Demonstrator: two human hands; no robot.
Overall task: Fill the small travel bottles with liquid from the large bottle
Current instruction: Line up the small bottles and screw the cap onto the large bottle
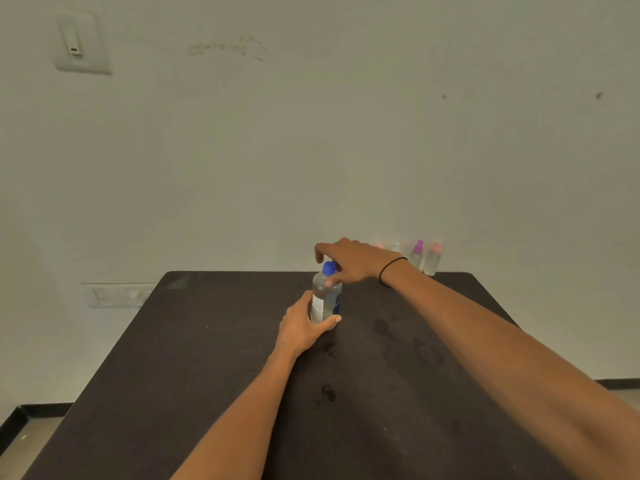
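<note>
The large clear bottle [325,299] with a blue cap [329,268] stands upright on the dark table [207,358], towards its far edge. My left hand [304,329] grips the bottle's lower body. My right hand [349,259] reaches over the top, its fingers curled round the blue cap. Several small travel bottles stand at the far right edge against the wall: one with a purple cap [417,254], one with a pink cap [433,259], and further ones partly hidden behind my right wrist.
Wet-looking spots mark the table top [384,327] to the right of the bottle. A pale wall rises right behind the table, with a switch plate [81,43] at upper left and a socket panel [117,295] low at left.
</note>
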